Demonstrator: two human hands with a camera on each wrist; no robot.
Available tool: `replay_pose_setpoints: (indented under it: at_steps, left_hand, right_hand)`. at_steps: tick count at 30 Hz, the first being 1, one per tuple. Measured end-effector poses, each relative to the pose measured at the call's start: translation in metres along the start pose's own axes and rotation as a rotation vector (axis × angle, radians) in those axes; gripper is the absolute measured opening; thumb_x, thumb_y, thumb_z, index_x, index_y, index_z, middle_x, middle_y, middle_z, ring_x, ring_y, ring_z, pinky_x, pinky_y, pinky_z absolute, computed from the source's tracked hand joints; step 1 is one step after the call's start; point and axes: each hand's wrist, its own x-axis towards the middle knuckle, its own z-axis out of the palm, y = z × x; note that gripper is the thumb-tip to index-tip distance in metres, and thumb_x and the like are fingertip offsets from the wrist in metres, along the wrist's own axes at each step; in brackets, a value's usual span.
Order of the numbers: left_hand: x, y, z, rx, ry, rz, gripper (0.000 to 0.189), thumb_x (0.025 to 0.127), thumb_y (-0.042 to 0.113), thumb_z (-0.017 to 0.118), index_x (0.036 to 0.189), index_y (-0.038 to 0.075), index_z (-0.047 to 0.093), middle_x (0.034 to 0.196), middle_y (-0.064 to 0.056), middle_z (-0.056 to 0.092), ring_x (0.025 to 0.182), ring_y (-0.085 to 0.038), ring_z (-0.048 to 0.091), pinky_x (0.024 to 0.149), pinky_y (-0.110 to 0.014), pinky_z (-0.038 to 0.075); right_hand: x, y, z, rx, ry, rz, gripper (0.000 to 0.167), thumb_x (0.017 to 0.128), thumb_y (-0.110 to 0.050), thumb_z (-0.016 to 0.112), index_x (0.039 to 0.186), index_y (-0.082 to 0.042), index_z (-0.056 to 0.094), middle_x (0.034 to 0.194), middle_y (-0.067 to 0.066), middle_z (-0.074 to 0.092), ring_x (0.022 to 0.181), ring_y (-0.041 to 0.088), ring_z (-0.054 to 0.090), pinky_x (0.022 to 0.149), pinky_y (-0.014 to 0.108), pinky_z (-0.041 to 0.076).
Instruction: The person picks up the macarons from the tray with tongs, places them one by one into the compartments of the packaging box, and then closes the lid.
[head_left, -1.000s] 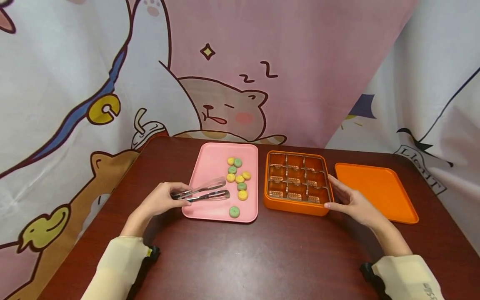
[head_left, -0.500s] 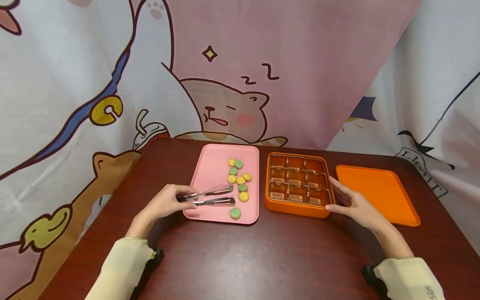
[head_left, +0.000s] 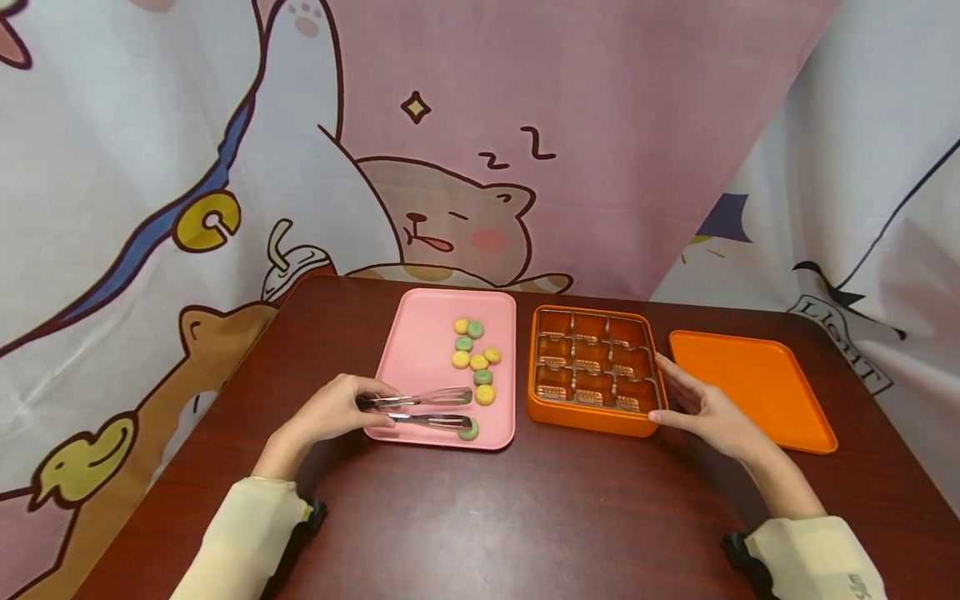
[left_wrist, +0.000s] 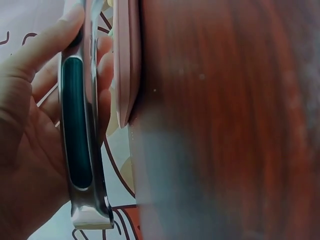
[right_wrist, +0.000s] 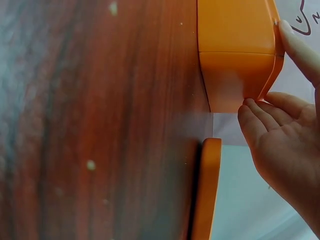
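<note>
My left hand (head_left: 337,408) holds a pair of metal tongs (left_wrist: 76,122) with dark green handle inlays, thumb on one arm and fingers on the other. The tongs' arms stand apart over the front of a pink tray (head_left: 416,342). The lower tip overlaps a small round green cookie (head_left: 470,432); a yellow cookie (head_left: 485,395) lies just beyond the upper tip. On the right, my right hand (head_left: 708,412) touches an orange box (head_left: 592,417), thumb at its front corner and fairly straight fingers against its side. A clear divider of several square compartments fills the box; no cookies show in them.
More yellow and green cookies (head_left: 479,362) lie in a loose line on the tray's right half. An orange lid (head_left: 757,392) lies flat right of the box. Behind the dark wooden table (head_left: 480,517) hangs a printed curtain (head_left: 600,167).
My left hand and the tongs have moved slightly right and toward me, so the lower tip now overlaps the front green cookie. The right hand and the box have stayed in place.
</note>
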Motion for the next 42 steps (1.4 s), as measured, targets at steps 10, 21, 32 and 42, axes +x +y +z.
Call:
replay_pose_setpoints:
  at_steps: [10, 21, 32, 42]
  left_hand:
    - [0.0012, 0.0034, 0.0027, 0.069, -0.026, -0.008, 0.029, 0.079, 0.021, 0.085, 0.107, 0.021, 0.078, 0.100, 0.007, 0.077, 0.084, -0.008, 0.064, 0.075, -0.025, 0.051]
    - [0.0057, 0.0051, 0.0070, 0.093, -0.028, 0.014, 0.022, 0.078, 0.021, 0.084, 0.100, 0.022, 0.080, 0.095, 0.010, 0.077, 0.086, -0.006, 0.067, 0.079, -0.026, 0.052]
    - [0.0077, 0.0054, 0.0075, 0.077, -0.027, 0.014, 0.009, 0.080, 0.018, 0.083, 0.086, 0.024, 0.079, 0.079, 0.014, 0.072, 0.070, 0.000, 0.055, 0.068, -0.021, 0.045]
    - [0.0072, 0.0039, 0.0086, 0.062, -0.011, 0.020, 0.009, 0.080, 0.016, 0.082, 0.086, 0.022, 0.079, 0.076, 0.012, 0.072, 0.068, -0.002, 0.053, 0.067, -0.021, 0.043]
  right_hand:
    - [0.0006, 0.0046, 0.0008, -0.015, 0.001, 0.020, 0.084, 0.095, -0.016, 0.068, 0.160, -0.005, 0.014, 0.164, 0.025, 0.015, 0.144, 0.053, 0.020, 0.096, -0.002, 0.029]
    - [-0.0014, 0.0055, 0.0025, -0.019, 0.015, 0.012, 0.084, 0.095, -0.017, 0.068, 0.159, -0.003, 0.016, 0.164, 0.025, 0.017, 0.143, 0.052, 0.022, 0.096, -0.001, 0.029]
    - [-0.0003, 0.0061, 0.0017, -0.007, 0.011, 0.017, 0.083, 0.095, -0.016, 0.067, 0.160, -0.006, 0.015, 0.165, 0.023, 0.015, 0.144, 0.051, 0.020, 0.097, -0.001, 0.029]
    - [0.0002, 0.0055, 0.0017, 0.000, 0.011, 0.027, 0.084, 0.095, -0.017, 0.068, 0.160, -0.007, 0.015, 0.166, 0.021, 0.015, 0.145, 0.051, 0.020, 0.097, -0.001, 0.029]
